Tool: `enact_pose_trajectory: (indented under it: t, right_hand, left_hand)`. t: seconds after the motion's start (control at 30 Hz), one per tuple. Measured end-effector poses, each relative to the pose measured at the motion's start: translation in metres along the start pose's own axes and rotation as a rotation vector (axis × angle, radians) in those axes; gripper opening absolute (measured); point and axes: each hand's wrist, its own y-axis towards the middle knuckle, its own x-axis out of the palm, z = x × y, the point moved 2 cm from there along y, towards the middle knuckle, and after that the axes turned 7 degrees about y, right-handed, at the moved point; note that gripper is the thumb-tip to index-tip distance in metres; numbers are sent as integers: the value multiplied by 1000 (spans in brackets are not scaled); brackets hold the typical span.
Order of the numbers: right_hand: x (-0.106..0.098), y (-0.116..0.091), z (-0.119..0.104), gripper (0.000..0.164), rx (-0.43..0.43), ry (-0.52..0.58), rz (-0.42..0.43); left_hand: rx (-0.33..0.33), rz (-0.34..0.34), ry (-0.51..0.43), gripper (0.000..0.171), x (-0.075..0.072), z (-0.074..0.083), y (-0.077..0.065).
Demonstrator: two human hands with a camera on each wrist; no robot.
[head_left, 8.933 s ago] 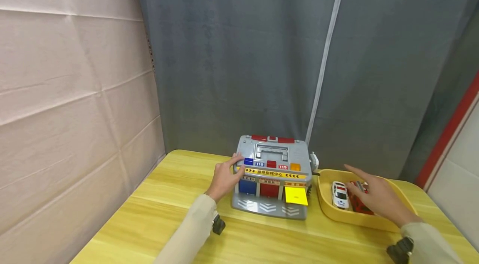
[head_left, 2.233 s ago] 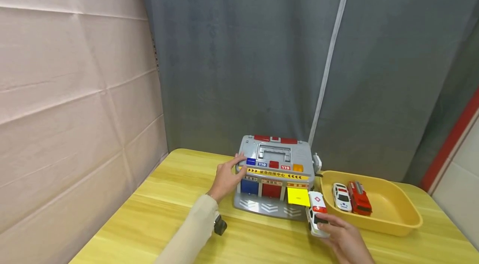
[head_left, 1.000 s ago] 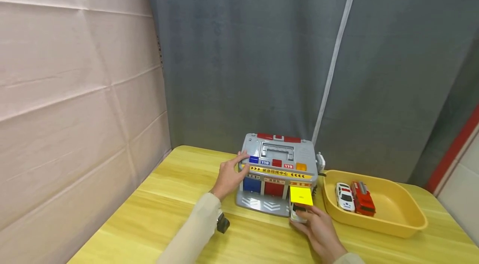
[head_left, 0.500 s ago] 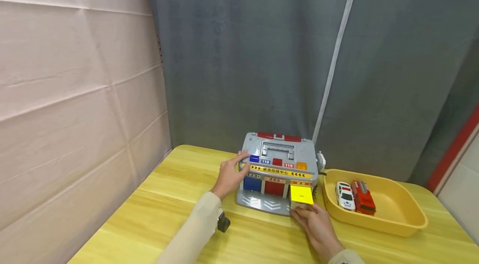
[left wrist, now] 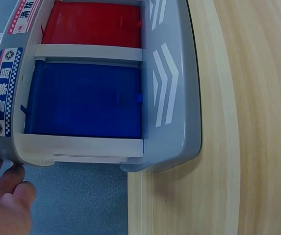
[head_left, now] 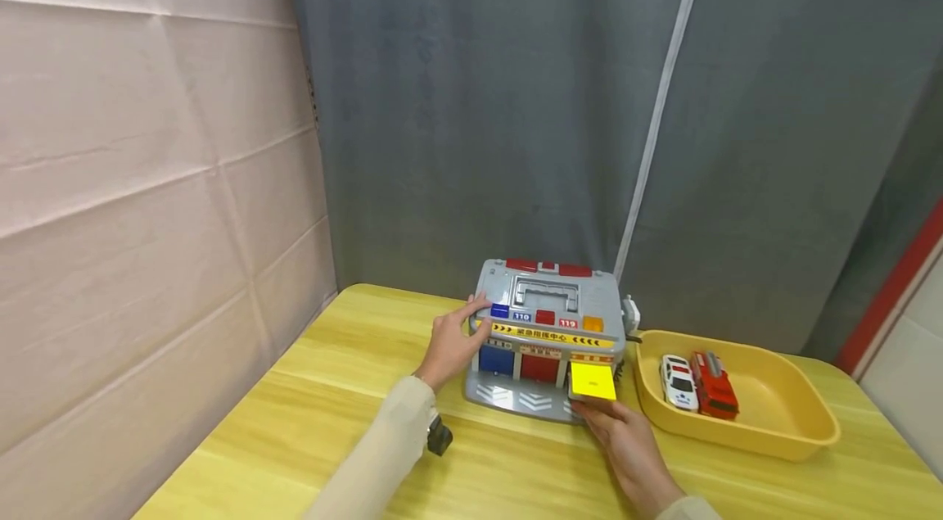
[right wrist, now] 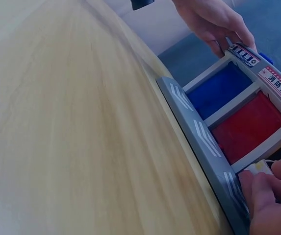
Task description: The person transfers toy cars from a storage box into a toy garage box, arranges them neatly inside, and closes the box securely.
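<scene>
A grey toy rescue station (head_left: 543,362) stands on the table with its blue door (left wrist: 84,100) and red door (left wrist: 92,23) closed. Its yellow door (head_left: 593,381) is raised at the right bay. My left hand (head_left: 451,344) grips the station's upper left corner, thumb at the front and fingers on the roof. Under the yellow door, my right hand (head_left: 626,446) holds the rear of a white toy ambulance (right wrist: 259,168) in the bay's mouth. Most of the ambulance is hidden by the door and the fingers.
Right of the station sits a yellow tray (head_left: 788,413) holding a white toy police car (head_left: 679,382) and a red toy fire truck (head_left: 713,386). A grey curtain (head_left: 471,110) hangs behind the wooden table (head_left: 295,430), and a pale cloth wall (head_left: 147,176) is at left.
My right hand went from above the tray to the station with the ambulance, then pushed it in under the yellow door. My left hand keeps its hold on the corner.
</scene>
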Motion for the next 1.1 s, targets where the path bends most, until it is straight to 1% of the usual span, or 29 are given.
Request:
enact_pose_trajectory:
  t: [0.1, 0.17, 0.3, 0.43, 0.63, 0.7, 0.73, 0.8, 0.87, 0.9, 0.97, 1.0, 1.03, 1.1]
  right_hand:
    - [-1, 0, -1, 42, 18, 9, -5]
    - [-3, -1, -1, 42, 31, 6, 3]
    - [-5, -3, -1, 39, 37, -37, 23]
    - [-7, -5, -1, 37, 9, -88, 33]
    - [-10, -6, -1, 33, -26, -139, 64]
    - [-9, -4, -1, 32, -33, -173, 59]
    - [-9, -4, -2, 34, -32, -192, 45]
    - [-9, -6, -4, 41, -23, -221, -30]
    - [-11, -8, -7, 50, -23, -246, -151]
    - [-12, -9, -8, 51, -28, -258, -213]
    - [-16, -12, -9, 47, -43, -274, -305]
    - [-18, -12, -9, 44, -59, -286, -318]
    - [-20, -12, -10, 38, -72, -296, -307]
    - [-23, -12, -12, 28, -109, -330, -230]
  left_hand:
    - [2, 1, -10, 38, 0, 0, 0]
    - [18, 10, -15, 38, 1, 0, 0]
    - [42, 31, -17, 37, 2, -1, 0]
    - [30, 40, -17, 37, 3, -2, 1]
    - [1, 33, -15, 38, 4, -4, 0]
    - [-1, 31, -13, 38, 4, -4, 0]
    - [-3, 29, -12, 38, 4, -4, -1]
    - [3, 29, -12, 38, 4, -4, -1]
    - [7, 29, -13, 38, 4, -3, -1]
    - [7, 29, -13, 38, 4, -4, -1]
    - [8, 29, -12, 38, 5, -4, 0]
    - [3, 27, -10, 38, 5, -5, 0]
    - [6, 29, -10, 38, 6, -5, 0]
    - [7, 29, -8, 38, 6, -6, 1]
